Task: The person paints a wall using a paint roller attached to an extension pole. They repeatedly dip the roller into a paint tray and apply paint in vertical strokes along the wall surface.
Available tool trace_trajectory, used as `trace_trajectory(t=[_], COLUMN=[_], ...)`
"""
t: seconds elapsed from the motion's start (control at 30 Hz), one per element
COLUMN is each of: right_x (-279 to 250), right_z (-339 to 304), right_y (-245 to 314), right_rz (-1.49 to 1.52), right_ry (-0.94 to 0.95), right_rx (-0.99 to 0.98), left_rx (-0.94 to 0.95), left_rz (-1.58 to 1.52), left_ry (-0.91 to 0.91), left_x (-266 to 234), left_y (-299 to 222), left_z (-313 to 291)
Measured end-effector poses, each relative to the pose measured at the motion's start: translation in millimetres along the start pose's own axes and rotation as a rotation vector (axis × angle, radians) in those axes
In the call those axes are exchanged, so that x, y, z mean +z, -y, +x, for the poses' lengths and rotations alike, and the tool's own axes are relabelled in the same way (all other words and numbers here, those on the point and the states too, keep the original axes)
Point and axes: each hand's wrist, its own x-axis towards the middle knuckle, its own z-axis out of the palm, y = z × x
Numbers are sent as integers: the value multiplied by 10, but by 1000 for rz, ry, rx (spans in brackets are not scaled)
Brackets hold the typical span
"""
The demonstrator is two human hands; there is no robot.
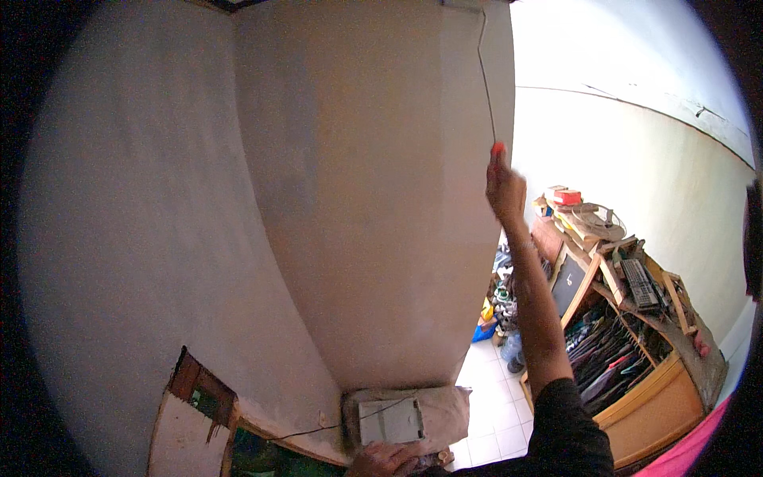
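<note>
A wide, bare plastered wall column (373, 199) in a dull beige fills the middle of the view, with a second grey wall face (135, 238) meeting it at an inner corner on the left. Low on that left face a patch of broken plaster shows a dark wooden frame (199, 389). To the right of the column's outer edge, a cluttered wooden shelf unit (636, 350) stands against a pale wall (660, 159), loaded with boxes, a round wire object and a dark flat keyboard-like thing; hanging clothes show in its lower part. A white tiled floor (493, 405) lies between column and shelf, and a pink cloth edge (691, 453) shows at the lower right.

A thin grey cable (483, 71) runs down the column's right edge from the top. The right hand (505, 189) is raised high on an outstretched arm in a black sleeve, fingers drawn together on a small red-orange tool or tip (498, 149), which sits at the cable's lower end, right against the column's outer edge. Whether the tip touches the cable cannot be told.

At the column's foot, the left hand (389, 459) rests flat, fingers spread, just below a small whitish switch box (389, 421) mounted there, holding nothing clearly visible. A thin wire (302, 433) runs leftward from the box along the wall's base.
</note>
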Motion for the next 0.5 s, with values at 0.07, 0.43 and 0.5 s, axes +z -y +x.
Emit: trace_trajectory(t=[0.07, 0.43, 0.5], right_x=[-55, -164, -299], right_z=[312, -1934, -2637], right_y=[-17, -347, -303], right_rz=[-36, -61, -65], right_ry=[11, 209, 187], right_rx=[37, 120, 128], left_rx=[-58, 100, 14], left_rz=[-35, 154, -49], left_ry=[12, 55, 52], left_x=[-97, 212, -45], left_y=[-85, 120, -66], left_z=[51, -81, 230])
